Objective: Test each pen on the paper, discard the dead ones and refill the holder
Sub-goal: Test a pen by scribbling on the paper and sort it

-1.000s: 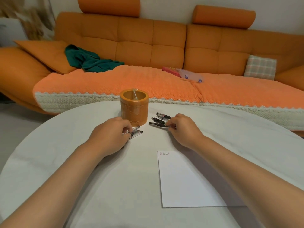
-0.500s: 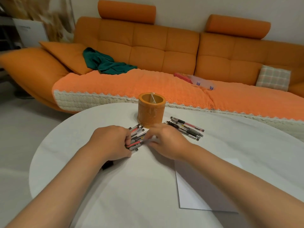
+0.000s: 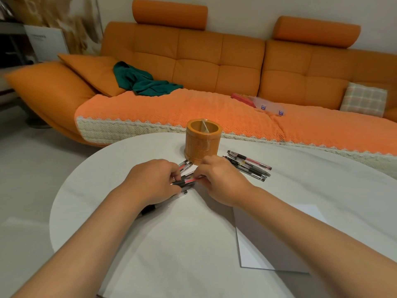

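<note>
An orange cylindrical pen holder (image 3: pixel 203 143) stands on the white round table (image 3: pixel 193 244), apparently without pens inside. Just in front of it my left hand (image 3: pixel 153 181) covers a bunch of pens (image 3: pixel 185 166), fingers curled over them. My right hand (image 3: pixel 221 179) pinches a red pen (image 3: pixel 190 180) from that bunch between thumb and fingertips. A second group of several pens (image 3: pixel 250 165) lies to the right of the holder. One more pen (image 3: pixel 163 203) pokes out beneath my left wrist. A white sheet of paper (image 3: pixel 253 252) lies under my right forearm.
An orange sofa (image 3: pixel 214 67) runs along the far side of the table, with a green cloth (image 3: pixel 144 80), a checked cushion (image 3: pixel 364 98) and a clear plastic box (image 3: pixel 269 106) on it. The table's left edge curves close to my left elbow.
My right hand left the pens on the right and moved left to my left hand's bunch, where it now pinches a red pen. The view has shifted left.
</note>
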`<state>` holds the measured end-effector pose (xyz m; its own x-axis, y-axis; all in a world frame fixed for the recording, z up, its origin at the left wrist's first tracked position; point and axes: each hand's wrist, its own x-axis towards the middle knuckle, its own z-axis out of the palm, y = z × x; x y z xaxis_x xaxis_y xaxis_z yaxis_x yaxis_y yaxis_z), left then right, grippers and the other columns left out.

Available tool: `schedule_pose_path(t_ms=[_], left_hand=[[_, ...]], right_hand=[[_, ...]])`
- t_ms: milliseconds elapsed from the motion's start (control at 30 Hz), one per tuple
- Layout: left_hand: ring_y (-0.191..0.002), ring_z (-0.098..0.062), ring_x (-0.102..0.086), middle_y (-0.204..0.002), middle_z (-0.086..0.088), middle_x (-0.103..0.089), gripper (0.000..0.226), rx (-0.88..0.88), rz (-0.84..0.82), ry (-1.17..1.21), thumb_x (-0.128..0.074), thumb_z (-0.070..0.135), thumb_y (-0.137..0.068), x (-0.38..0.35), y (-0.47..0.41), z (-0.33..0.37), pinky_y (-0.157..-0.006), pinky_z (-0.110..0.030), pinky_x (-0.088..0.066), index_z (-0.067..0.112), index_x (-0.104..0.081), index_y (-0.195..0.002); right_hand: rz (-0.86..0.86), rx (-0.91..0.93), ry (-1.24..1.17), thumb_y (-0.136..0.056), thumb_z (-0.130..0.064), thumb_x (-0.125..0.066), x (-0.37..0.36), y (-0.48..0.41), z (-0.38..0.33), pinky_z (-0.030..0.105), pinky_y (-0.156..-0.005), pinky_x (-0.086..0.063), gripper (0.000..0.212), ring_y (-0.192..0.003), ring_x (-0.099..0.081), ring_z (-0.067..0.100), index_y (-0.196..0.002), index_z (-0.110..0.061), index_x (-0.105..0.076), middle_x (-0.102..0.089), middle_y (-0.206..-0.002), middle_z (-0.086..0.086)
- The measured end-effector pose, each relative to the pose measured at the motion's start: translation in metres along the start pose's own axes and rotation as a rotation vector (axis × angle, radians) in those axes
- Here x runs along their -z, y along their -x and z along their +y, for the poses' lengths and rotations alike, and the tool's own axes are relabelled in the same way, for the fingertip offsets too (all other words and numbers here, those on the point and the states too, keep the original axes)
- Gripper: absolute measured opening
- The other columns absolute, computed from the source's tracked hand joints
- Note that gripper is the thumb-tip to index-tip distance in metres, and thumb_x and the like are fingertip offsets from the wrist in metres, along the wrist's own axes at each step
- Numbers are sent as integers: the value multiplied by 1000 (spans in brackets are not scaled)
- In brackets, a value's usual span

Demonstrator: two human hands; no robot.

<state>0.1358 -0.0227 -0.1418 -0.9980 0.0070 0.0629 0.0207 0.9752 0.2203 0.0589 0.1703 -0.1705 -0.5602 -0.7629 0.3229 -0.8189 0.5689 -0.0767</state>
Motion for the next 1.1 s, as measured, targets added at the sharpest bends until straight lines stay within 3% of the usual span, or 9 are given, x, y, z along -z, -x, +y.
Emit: schedule_pose_path(t_ms=[133,333,433,533,633,700,833,933,1100], left_hand=[[-93,-11,-57,-98,17,-63,17,-47,77,45,-59,46,-92,0,-2,17,-67,-28,-43,41,-65,-107],[-68,1,-52,-73,23,-57,17,-128,104,251,-60,50,-92,-23,-4,64,-56,-22,-33,44,-67,-107],[-70,0,-56,-78,21,-62,15,-153,114,365,-64,49,-89,-36,-5,83,-59,-26,-39,44,-62,-103],[-70,-1,-57,-78,23,-63,14,-172,96,435,-68,50,-85,-44,-7,97,-58,-24,-39,39,-61,-89],[-72,-4,-60,-84,30,-65,8,-202,26,478,-67,45,-87,-50,-9,107,-67,-30,-50,38,-66,-86],[-76,-7,-61,-89,31,-65,2,-214,-4,520,-67,35,-89,-53,-12,110,-73,-29,-52,37,-68,-90],[-81,-5,-60,-91,32,-63,19,-245,17,574,-71,21,-88,-58,-17,115,-68,-9,-42,39,-70,-94],[-80,-2,-60,-86,32,-64,19,-253,67,605,-73,19,-87,-62,-19,118,-68,-7,-40,36,-72,-94],[-78,1,-59,-80,35,-64,18,-280,126,631,-77,17,-84,-66,-21,121,-66,-5,-37,34,-75,-90]], right_hand=[[29,-110,0,-89,-13,-61,19,21,15,36,-76,-42,15,-93,-52,25,-102,-19,-67,-58,-99,2],[40,-200,-73,-93,-23,-50,34,69,25,33,-80,-44,21,-98,-52,16,-113,-25,-57,-55,-106,-5],[34,-219,-54,-98,-28,-42,30,95,30,33,-72,-43,24,-92,-54,15,-117,-28,-57,-57,-100,-8],[18,-232,18,-102,-46,-35,29,117,36,30,-65,-41,28,-85,-56,13,-118,-35,-56,-59,-92,-12],[35,-234,78,-102,-57,-24,31,128,44,30,-51,-40,43,-70,-58,15,-111,-39,-61,-57,-78,-11],[53,-245,77,-102,-56,-25,32,130,50,30,-49,-40,44,-68,-58,17,-108,-37,-64,-57,-77,-10],[59,-258,15,-98,-43,-34,31,128,53,32,-58,-42,35,-80,-60,17,-104,-28,-64,-61,-89,-10],[37,-264,-12,-100,-41,-36,31,127,57,31,-63,-37,30,-85,-59,15,-108,-28,-63,-63,-94,-11],[19,-247,-77,-100,-38,-36,31,127,62,32,-67,-42,31,-82,-58,16,-103,-24,-64,-63,-91,-9]])
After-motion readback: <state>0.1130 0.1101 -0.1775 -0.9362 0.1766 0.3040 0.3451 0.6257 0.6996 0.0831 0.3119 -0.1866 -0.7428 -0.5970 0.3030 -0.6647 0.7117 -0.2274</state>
